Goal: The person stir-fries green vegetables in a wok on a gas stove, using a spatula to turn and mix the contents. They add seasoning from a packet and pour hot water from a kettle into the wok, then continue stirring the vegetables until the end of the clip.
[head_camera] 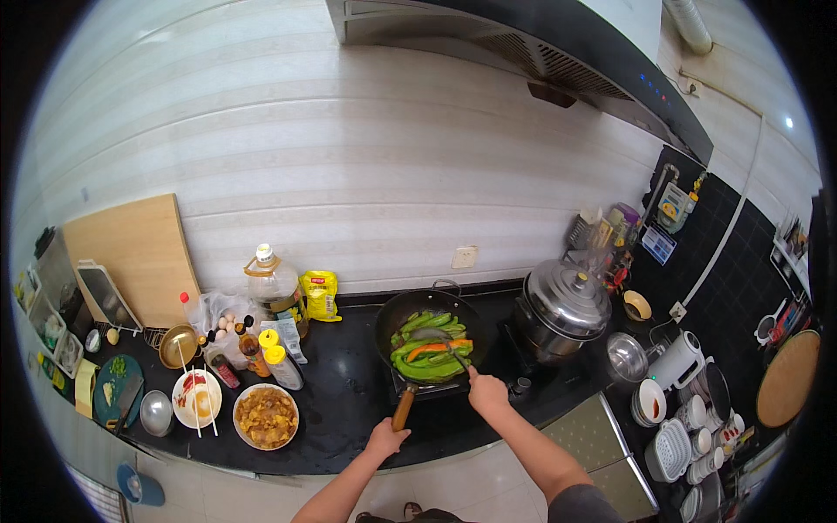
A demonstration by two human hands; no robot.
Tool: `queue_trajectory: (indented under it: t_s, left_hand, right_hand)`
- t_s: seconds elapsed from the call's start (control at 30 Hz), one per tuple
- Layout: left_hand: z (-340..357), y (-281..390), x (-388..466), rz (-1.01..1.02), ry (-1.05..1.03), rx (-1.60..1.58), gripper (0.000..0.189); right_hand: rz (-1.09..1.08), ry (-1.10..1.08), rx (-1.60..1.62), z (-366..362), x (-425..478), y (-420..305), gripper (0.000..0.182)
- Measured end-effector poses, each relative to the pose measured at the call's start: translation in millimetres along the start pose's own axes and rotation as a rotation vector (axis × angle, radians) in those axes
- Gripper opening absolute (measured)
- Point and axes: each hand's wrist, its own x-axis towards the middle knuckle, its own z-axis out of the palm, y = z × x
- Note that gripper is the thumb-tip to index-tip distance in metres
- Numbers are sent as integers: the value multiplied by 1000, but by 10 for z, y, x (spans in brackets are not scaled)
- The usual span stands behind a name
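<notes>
My left hand [387, 438] grips the wooden handle [404, 408] of a dark wok [390, 320], which sits on the gas stove [428, 391]. Inside the wok lie several long green peppers [425, 371] and an orange-red one [435, 350]. The fingers of my right hand [488, 394] are closed around the handle of a metal spatula [459, 357]. Its blade rests among the peppers near the middle of the wok and is partly covered by them.
Right of the wok stands a large lidded steel pot [567, 307]. To the left are a bowl of brownish-yellow food [267, 416], a white bowl with chopsticks [196, 399], sauce bottles [281, 366] and a cleaver [129, 399] on a round green board [104, 379]. A range hood [523, 52] hangs above.
</notes>
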Motion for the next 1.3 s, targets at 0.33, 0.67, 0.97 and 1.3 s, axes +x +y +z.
queue_trajectory:
  t_s: [0.33, 0.67, 0.97, 1.3]
  left_hand:
    - [-9, 43, -60, -39, -10, -57, 38]
    - [-17, 178, -111, -78, 11, -3, 39]
    - [18, 26, -49, -69, 22, -59, 40]
    - [11, -14, -38, 7, 8, -24, 39]
  right_hand:
    - [-13, 23, 129, -90, 66, 127, 32]
    - [-38, -38, 45, 247, 331, 314, 32]
    - [-260, -105, -120, -270, 40, 400, 41]
    - [-246, -168, -239, -283, 24, 96, 52]
